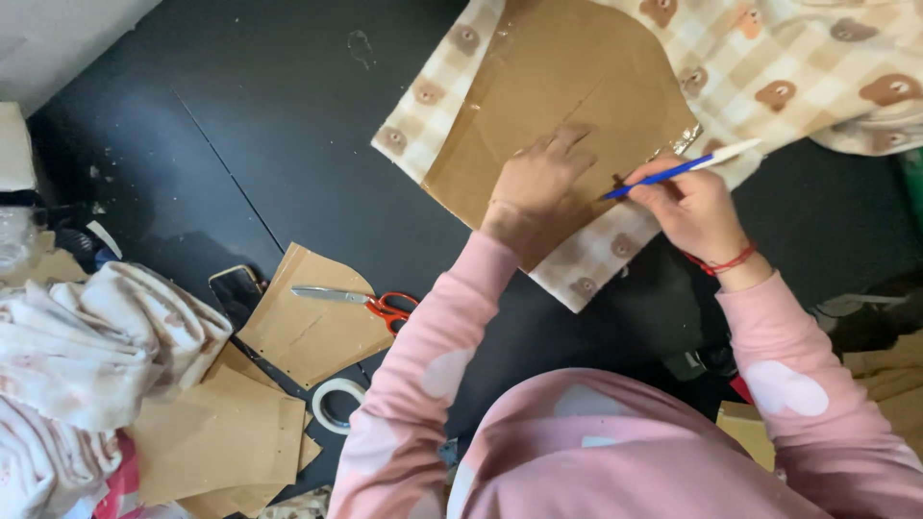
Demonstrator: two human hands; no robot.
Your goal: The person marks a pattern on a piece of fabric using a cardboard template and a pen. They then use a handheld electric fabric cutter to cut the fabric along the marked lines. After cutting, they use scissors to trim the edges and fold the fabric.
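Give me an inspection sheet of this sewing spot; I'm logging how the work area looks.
Surface: dark floor, dusty specks.
Job's things: brown card pattern lying on checked bear-print fabric; blue pen.
Clutter: red-handled scissors on card pieces; tape roll; phone; bundled cloth.
Grippers: left hand flat on the pattern; right hand holding the pen at its edge.
Cables: nothing seen.
Surroundings: pale wall top left.

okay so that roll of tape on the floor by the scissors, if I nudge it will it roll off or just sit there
The tape roll lies flat on its side, so it would probably slide, not roll. It looks like a thin, hollow ring, so likely light. Stood on edge, it could roll across the smooth dark floor.
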